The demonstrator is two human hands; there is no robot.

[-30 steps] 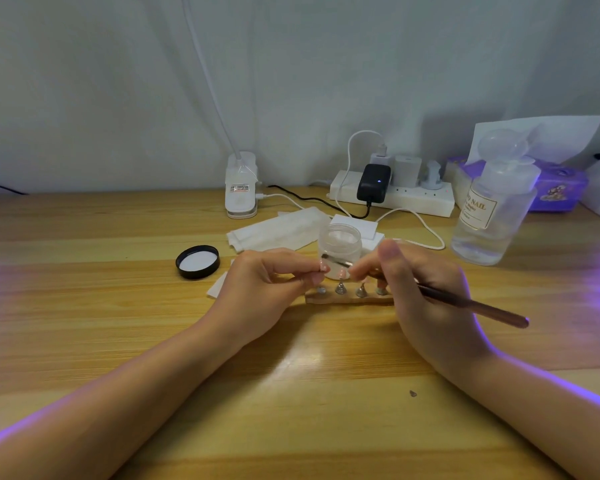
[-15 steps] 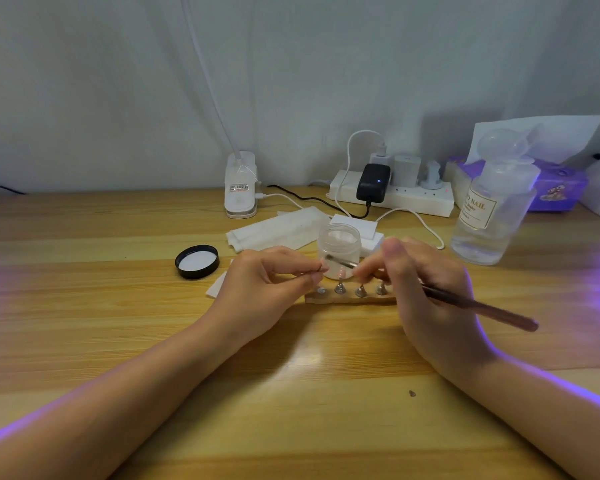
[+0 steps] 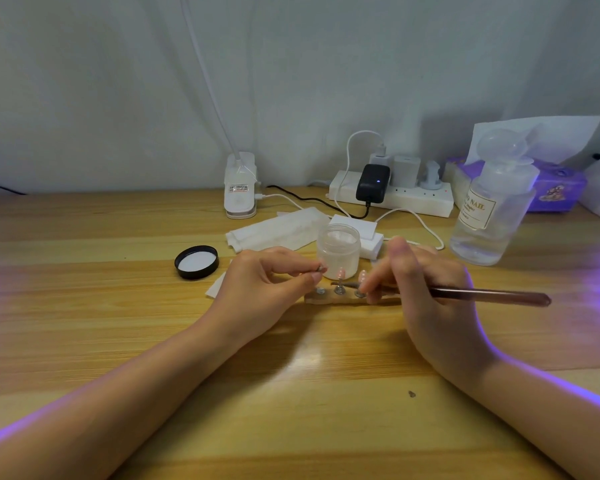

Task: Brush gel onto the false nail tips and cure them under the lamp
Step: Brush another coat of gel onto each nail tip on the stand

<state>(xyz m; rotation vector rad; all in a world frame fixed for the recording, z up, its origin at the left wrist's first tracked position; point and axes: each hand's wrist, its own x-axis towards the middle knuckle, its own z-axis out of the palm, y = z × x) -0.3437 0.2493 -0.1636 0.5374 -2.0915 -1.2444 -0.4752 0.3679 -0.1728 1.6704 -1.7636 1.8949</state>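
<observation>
Pink nail tips [image 3: 341, 273] on pegs of holder strip [image 3: 329, 298], mid-surface [image 3: 118, 306], just in front of open gel jar [image 3: 338, 251]. Brush [image 3: 482, 295] gripped in right hand [image 3: 426, 289], bristle end over pegs. Left hand [image 3: 267, 285] pinching small metal peg [image 3: 321, 269] beside strip. Black lid [image 3: 196, 262] left, clear bottle [image 3: 492, 216] right.

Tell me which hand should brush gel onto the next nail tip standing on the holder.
Right. The right hand already grips the brush, its bristle end lying by the nail tips on the holder. The left hand is busy pinching a small stand at its fingertips.
</observation>
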